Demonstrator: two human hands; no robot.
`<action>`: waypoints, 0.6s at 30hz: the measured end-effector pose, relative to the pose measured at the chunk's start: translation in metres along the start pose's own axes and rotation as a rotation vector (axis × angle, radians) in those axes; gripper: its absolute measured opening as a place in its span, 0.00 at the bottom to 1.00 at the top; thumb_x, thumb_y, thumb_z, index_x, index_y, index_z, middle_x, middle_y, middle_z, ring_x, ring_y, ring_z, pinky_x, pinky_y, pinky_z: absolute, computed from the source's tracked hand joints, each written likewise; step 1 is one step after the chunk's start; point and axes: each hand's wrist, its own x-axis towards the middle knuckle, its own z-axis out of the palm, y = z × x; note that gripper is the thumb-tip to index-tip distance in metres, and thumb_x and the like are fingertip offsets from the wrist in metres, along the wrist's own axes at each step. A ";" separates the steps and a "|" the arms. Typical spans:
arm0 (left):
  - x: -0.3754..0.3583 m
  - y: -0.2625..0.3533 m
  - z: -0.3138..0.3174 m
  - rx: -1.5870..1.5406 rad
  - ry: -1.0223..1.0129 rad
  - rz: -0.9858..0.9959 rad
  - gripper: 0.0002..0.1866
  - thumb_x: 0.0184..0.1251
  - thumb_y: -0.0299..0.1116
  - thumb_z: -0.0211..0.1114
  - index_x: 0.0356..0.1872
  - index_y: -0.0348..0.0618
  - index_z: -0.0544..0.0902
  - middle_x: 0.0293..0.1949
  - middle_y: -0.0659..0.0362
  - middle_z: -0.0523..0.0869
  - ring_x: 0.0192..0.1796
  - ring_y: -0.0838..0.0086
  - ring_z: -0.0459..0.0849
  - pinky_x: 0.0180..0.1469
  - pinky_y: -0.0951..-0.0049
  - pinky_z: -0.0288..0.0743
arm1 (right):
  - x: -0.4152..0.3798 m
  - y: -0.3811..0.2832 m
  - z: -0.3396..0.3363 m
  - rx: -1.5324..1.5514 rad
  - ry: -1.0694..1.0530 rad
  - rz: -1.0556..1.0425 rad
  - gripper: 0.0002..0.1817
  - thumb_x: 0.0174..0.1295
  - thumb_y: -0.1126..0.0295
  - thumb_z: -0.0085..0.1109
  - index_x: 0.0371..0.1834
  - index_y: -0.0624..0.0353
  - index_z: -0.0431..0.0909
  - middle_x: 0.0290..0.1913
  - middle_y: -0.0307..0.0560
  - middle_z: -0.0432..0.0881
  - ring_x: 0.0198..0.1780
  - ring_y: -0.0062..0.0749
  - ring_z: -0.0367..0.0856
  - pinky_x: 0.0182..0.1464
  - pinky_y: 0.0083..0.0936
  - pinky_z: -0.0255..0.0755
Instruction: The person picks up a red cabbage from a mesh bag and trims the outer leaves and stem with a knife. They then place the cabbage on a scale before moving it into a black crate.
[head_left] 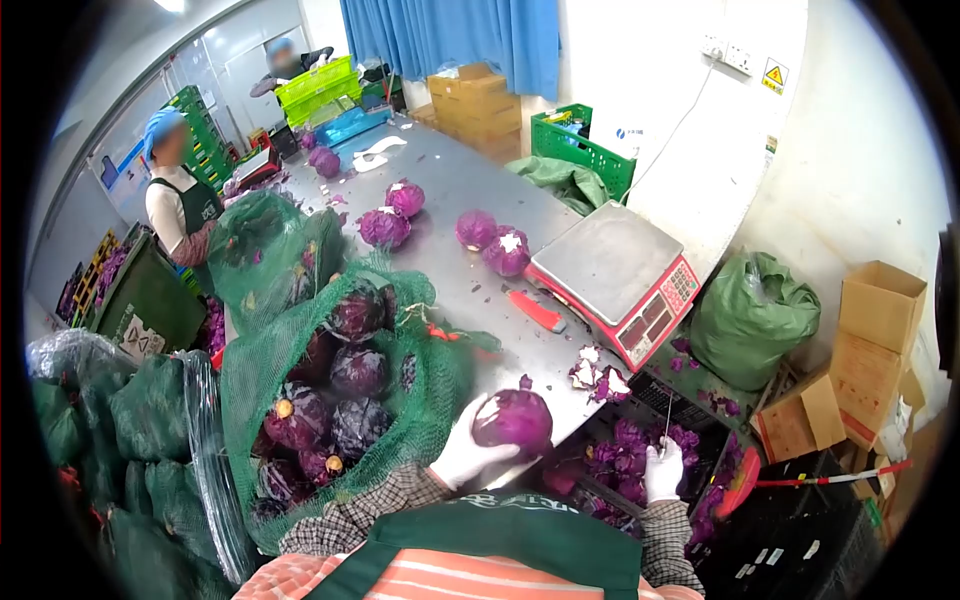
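Observation:
My left hand, in a white glove, is closed around a red cabbage at the front edge of the metal table. White-gloved too, my right hand grips a knife whose thin blade points up. Below it are black crates with purple cabbage leaves. Left of my left hand, a green mesh sack lies open with several red cabbages inside. Cut white-and-purple trimmings lie at the table edge between my hands.
A red-framed scale stands on the table, with an orange-handled tool beside it. Several cabbages lie farther back. A co-worker stands at the left, another person at the far end. Cardboard boxes stand right.

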 end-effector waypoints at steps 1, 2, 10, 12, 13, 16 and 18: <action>0.005 -0.014 0.000 0.364 0.089 0.053 0.57 0.42 0.43 0.82 0.71 0.32 0.57 0.66 0.42 0.66 0.69 0.56 0.67 0.70 0.60 0.65 | 0.005 -0.022 -0.012 0.087 -0.078 0.014 0.21 0.64 0.70 0.61 0.58 0.68 0.75 0.43 0.54 0.83 0.47 0.36 0.83 0.54 0.29 0.76; 0.010 -0.023 0.002 0.610 0.100 0.159 0.58 0.41 0.48 0.81 0.71 0.32 0.56 0.66 0.40 0.64 0.69 0.53 0.66 0.69 0.57 0.65 | 0.008 -0.047 -0.022 0.213 -0.166 0.050 0.20 0.65 0.70 0.59 0.58 0.68 0.75 0.48 0.58 0.82 0.50 0.42 0.82 0.56 0.31 0.75; 0.013 0.020 0.033 1.125 -0.056 0.219 0.63 0.37 0.58 0.78 0.73 0.36 0.54 0.66 0.36 0.63 0.63 0.41 0.68 0.65 0.50 0.66 | -0.037 -0.192 -0.006 0.374 -0.530 -0.281 0.28 0.74 0.57 0.44 0.64 0.71 0.69 0.59 0.68 0.76 0.60 0.54 0.77 0.63 0.36 0.71; 0.013 0.024 0.038 1.133 -0.080 0.184 0.62 0.38 0.57 0.78 0.72 0.35 0.54 0.66 0.36 0.64 0.62 0.41 0.69 0.65 0.51 0.67 | -0.035 -0.187 -0.007 0.363 -0.575 -0.272 0.29 0.74 0.56 0.42 0.66 0.71 0.66 0.60 0.68 0.75 0.60 0.55 0.77 0.63 0.36 0.71; 0.014 0.026 0.039 1.112 -0.086 0.160 0.62 0.38 0.58 0.77 0.72 0.34 0.54 0.66 0.36 0.63 0.62 0.41 0.68 0.65 0.51 0.66 | -0.034 -0.184 -0.009 0.353 -0.601 -0.269 0.29 0.74 0.56 0.42 0.67 0.71 0.65 0.61 0.68 0.74 0.60 0.56 0.77 0.63 0.36 0.71; 0.016 0.021 0.039 1.091 -0.083 0.176 0.62 0.40 0.58 0.76 0.72 0.33 0.54 0.67 0.36 0.63 0.63 0.41 0.68 0.66 0.51 0.65 | -0.037 -0.189 -0.013 0.300 -0.567 -0.348 0.25 0.74 0.64 0.45 0.65 0.74 0.66 0.58 0.72 0.75 0.58 0.58 0.77 0.62 0.38 0.71; 0.017 0.014 0.038 1.094 -0.081 0.230 0.62 0.41 0.58 0.76 0.72 0.31 0.54 0.68 0.35 0.62 0.63 0.40 0.68 0.65 0.51 0.65 | -0.036 -0.196 -0.019 0.243 -0.606 -0.325 0.26 0.73 0.63 0.45 0.66 0.74 0.65 0.58 0.73 0.75 0.58 0.59 0.77 0.60 0.39 0.72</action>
